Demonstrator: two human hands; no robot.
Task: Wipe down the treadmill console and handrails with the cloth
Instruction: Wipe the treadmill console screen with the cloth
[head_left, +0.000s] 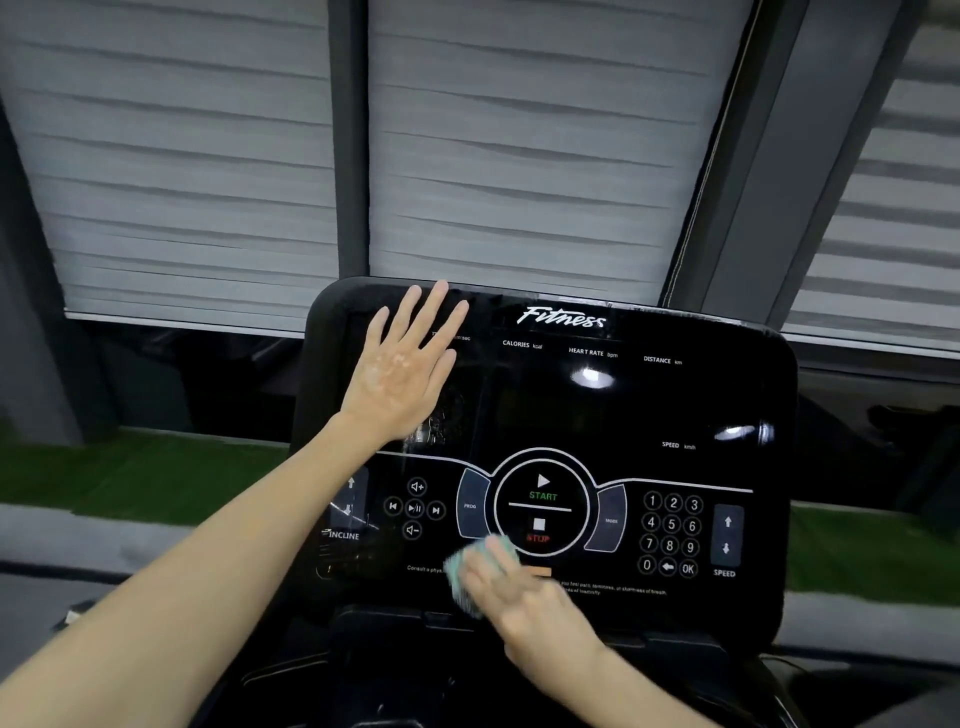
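Right hand (524, 597) sits on top of the crumpled teal cloth (470, 571), pressing it onto the glossy black treadmill console (649, 405) at bottom centre, just under the red STOP button (538, 538). Motion blur, so can't tell if the fingers are flat or curled round the cloth. Left hand (400, 374) is spread flat, fingers apart, on the console's upper-left display area, holding nothing. Console's long axis runs left-right. White number keypad (671, 535) lies right of the cloth, so the right hand is nearer for that stretch, I'd say. Handrails not clearly in view.
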